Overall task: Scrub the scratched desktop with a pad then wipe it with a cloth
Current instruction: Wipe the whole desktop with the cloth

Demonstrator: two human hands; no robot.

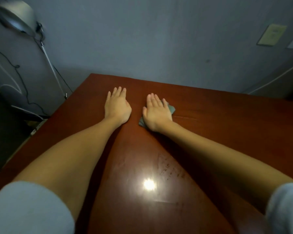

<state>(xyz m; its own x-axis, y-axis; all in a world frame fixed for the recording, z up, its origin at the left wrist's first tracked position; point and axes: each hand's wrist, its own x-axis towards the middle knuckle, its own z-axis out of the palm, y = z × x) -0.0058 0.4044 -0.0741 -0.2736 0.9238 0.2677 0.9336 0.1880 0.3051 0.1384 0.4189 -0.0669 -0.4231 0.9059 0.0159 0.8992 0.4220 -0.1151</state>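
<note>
- A red-brown desk (227, 132) is seen from above, and two bare arms are stretched out over it.
- The left hand (116, 107) is laid flat on the bare wood, palm down.
- Its fingers (119, 91) are held straight and close together, and nothing is held in them.
- The right hand (156, 114) is laid flat, palm down, on a pad (171, 109).
- Its fingers (153, 99) are straight and a little spread, so the pad is pressed down, not gripped.
- The pad (dark grey-green) is found on the desk, far from the body and near the middle.
- Most of the pad is hidden under the right hand. One corner is shown by the little finger and one by the thumb side of the wrist.
- The two hands are placed near each other but apart.
- A thin scratch (184, 117) is seen in the wood just right of the right wrist.
- Small dark marks (166, 168) are seen between the arms, closer to the body, beside a bright spot of light (149, 184).
- Pale blue sleeves (29, 210) are seen at both bottom corners.
- A lamp (15, 16) is seen at the top left, and thin cords (22, 81) are hung below it.
- A pale plate (271, 35) is fixed on the grey wall (142, 39) at the top right.
</note>
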